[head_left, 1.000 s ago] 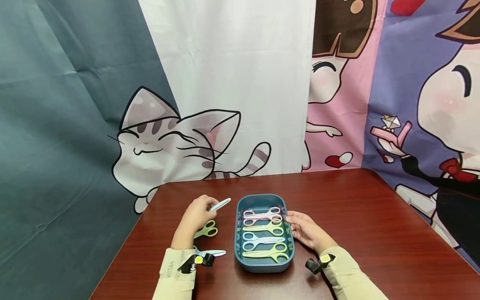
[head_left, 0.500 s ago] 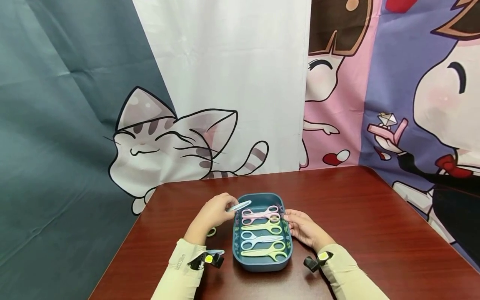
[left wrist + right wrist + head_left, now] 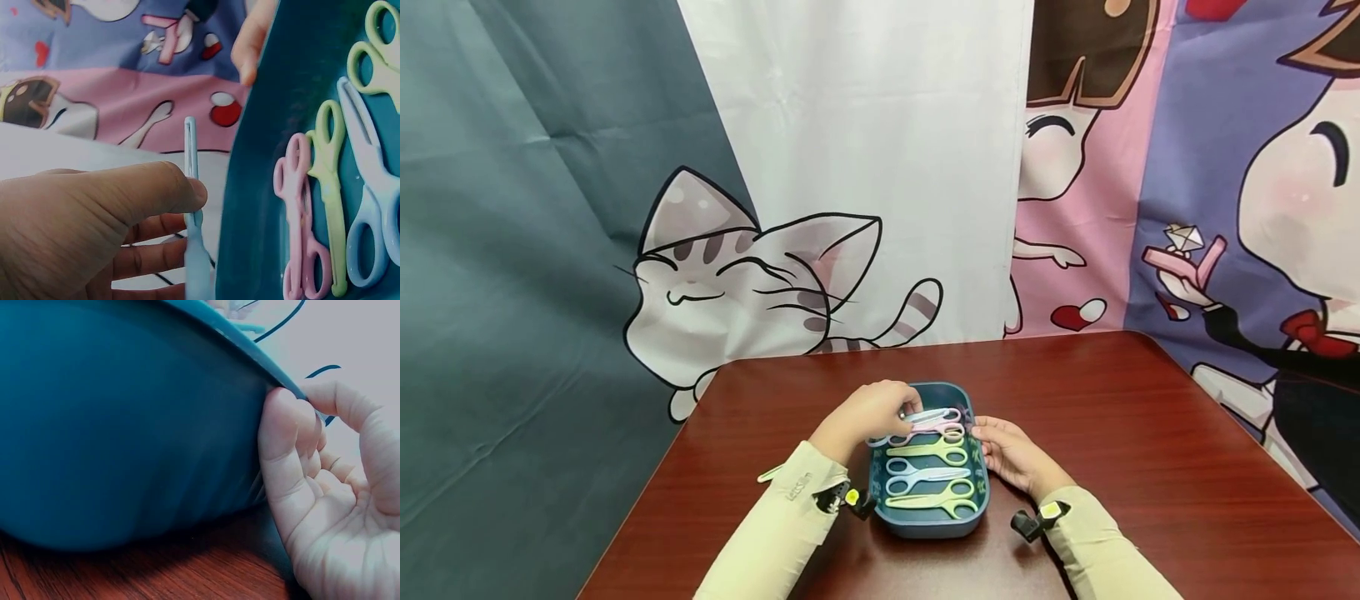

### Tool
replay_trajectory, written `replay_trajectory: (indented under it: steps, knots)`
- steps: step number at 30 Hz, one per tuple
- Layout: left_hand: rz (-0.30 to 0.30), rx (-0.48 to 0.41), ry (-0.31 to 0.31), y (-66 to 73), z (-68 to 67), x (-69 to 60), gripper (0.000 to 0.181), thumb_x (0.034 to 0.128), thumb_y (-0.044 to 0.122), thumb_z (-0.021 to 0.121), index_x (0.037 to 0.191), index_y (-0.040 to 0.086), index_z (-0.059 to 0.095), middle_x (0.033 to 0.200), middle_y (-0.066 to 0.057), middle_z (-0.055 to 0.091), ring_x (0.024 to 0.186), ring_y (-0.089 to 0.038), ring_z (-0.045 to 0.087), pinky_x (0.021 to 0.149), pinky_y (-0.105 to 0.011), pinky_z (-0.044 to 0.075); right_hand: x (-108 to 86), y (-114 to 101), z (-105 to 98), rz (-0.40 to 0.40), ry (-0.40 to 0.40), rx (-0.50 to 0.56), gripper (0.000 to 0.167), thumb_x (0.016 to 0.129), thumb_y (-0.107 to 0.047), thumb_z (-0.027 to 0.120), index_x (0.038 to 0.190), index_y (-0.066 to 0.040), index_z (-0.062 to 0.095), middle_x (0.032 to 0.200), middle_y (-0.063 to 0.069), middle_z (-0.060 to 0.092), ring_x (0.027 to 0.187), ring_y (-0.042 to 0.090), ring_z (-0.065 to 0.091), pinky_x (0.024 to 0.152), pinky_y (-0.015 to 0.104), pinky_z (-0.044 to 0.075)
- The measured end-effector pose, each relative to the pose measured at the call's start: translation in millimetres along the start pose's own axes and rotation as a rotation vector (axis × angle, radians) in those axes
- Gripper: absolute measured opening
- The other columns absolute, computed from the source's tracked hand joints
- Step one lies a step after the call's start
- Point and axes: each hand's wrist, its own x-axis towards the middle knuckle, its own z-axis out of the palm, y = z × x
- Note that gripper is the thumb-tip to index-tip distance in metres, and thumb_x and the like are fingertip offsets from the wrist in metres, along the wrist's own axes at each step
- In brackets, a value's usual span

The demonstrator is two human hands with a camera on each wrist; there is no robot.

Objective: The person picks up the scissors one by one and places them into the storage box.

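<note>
My left hand (image 3: 874,414) pinches a pair of light blue scissors (image 3: 192,156) between thumb and fingers, over the far part of a dark teal bin (image 3: 925,528). Inside the bin lie several small plastic scissors in a column: pink scissors (image 3: 934,429), green scissors (image 3: 925,451), blue scissors (image 3: 928,477) and, nearest me, more green ones. My right hand (image 3: 1011,454) grips the bin's right wall; in the right wrist view its thumb bends over the rim (image 3: 275,378) with the fingers against the outside.
On the reddish-brown table (image 3: 1120,467), part of a green pair of scissors (image 3: 770,474) shows beside my left sleeve, the rest hidden by the arm. Behind the table hangs a cartoon-printed cloth (image 3: 880,150).
My left hand has moved right with the light blue scissors, from beside the bin to over its far part. My right hand stays at the bin's right wall.
</note>
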Motion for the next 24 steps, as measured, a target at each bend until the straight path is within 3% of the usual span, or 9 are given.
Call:
replay_trajectory:
  steps: [5, 13, 18, 24]
  knots:
    - [-0.01, 0.016, -0.072, 5.2, 1.9, 12.2, 0.012, 0.0879, 0.024, 0.076, 0.097, 0.025, 0.068, 0.089, 0.01, 0.061, 0.083, -0.011, 0.056, 0.071, -0.029, 0.049, 0.3, -1, 0, -0.002, -0.011, 0.007, 0.02, 0.106, 0.002, 0.037, 0.113, -0.001, 0.056, 0.091, 0.003, 0.07, 0.066, 0.005, 0.066, 0.062, 0.019, 0.057]
    - [0.012, 0.102, -0.105, 18.7, 9.2, 26.2, 0.014, 0.0869, 0.024, 0.078, 0.097, 0.023, 0.068, 0.085, 0.01, 0.059, 0.081, -0.009, 0.054, 0.071, -0.027, 0.047, -0.4, -2, 0, -0.001, -0.012, 0.006, 0.019, 0.105, 0.002, 0.039, 0.112, -0.002, 0.057, 0.09, 0.002, 0.07, 0.065, 0.004, 0.065, 0.061, 0.018, 0.056]
    - [0.029, 0.144, -0.14, 27.9, 14.1, 30.4, 0.015, 0.0865, 0.022, 0.079, 0.096, 0.022, 0.067, 0.084, 0.01, 0.058, 0.078, -0.009, 0.053, 0.069, -0.026, 0.046, -0.5, -2, 0, 0.004, -0.014, 0.008, 0.023, 0.106, 0.002, 0.039, 0.109, -0.006, 0.06, 0.09, 0.002, 0.07, 0.065, 0.004, 0.065, 0.061, 0.018, 0.056]
    - [0.031, 0.142, -0.157, 28.4, 20.7, 31.3, 0.015, 0.0863, 0.018, 0.078, 0.09, 0.023, 0.065, 0.081, 0.01, 0.058, 0.075, -0.008, 0.052, 0.066, -0.025, 0.045, 0.0, -1, 1, 0.004, -0.013, 0.013, 0.02, 0.106, 0.001, 0.038, 0.11, -0.004, 0.057, 0.089, 0.002, 0.07, 0.066, 0.005, 0.065, 0.061, 0.018, 0.056]
